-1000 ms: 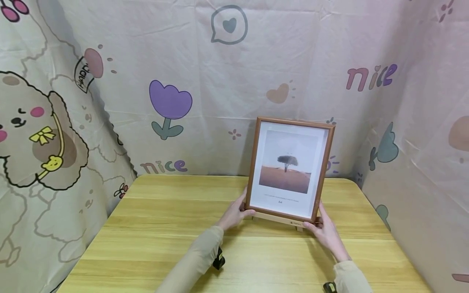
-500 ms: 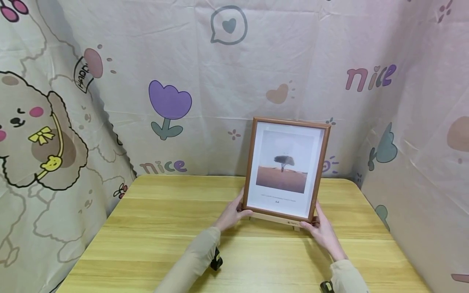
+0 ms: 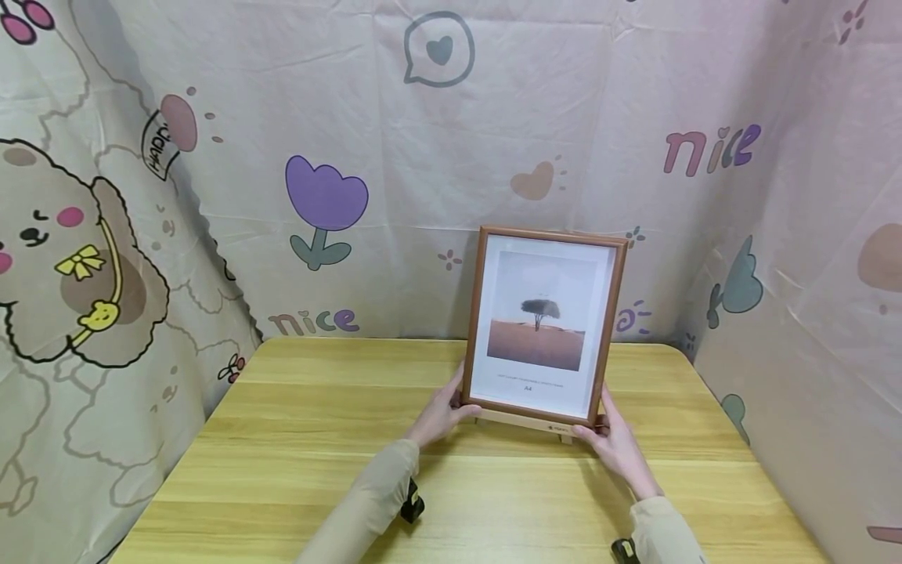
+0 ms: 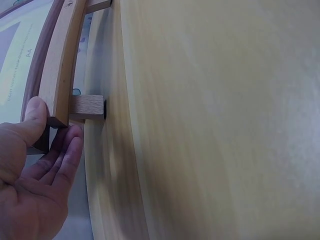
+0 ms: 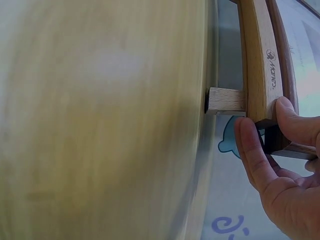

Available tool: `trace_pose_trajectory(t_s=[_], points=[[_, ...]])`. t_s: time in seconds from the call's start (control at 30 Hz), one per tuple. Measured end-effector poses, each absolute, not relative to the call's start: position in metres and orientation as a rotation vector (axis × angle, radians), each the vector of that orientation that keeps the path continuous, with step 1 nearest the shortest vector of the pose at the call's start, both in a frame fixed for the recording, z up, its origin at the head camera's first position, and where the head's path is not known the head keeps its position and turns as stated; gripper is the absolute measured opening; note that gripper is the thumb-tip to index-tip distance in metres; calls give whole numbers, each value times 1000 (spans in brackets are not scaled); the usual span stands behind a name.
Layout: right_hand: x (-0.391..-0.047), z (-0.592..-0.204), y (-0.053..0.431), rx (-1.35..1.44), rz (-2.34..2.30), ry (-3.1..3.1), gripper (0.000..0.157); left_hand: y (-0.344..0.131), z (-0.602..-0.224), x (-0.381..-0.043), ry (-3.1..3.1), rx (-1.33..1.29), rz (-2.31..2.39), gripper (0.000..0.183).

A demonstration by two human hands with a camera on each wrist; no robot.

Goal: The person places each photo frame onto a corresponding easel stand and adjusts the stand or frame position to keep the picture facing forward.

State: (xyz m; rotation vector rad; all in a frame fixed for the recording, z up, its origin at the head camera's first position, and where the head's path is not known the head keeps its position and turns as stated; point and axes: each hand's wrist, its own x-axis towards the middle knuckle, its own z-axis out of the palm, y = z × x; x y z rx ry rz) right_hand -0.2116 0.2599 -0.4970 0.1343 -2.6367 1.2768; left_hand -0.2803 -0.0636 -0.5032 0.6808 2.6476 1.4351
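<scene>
At the table [image 3: 317,439], left hand [image 3: 437,413] and right hand [image 3: 618,445] pinch the wooden stand [image 3: 520,421] at 2 ends, presumably balancing the framed picture [image 3: 543,313]; table contact unclear

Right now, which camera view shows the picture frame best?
The head view: it shows the picture frame nearly whole, from the front. The left wrist view catches only a lower part, cut off by the image edge; the right wrist view, just a lower slice.
</scene>
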Motion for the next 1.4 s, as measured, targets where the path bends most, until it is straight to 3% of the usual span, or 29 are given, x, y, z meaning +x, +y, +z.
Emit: trace_pose_trajectory(t_s=[1.4], points=[[-222, -499, 243, 140, 1275, -2647, 97, -85, -505, -272, 2672, 550, 1465, 92]])
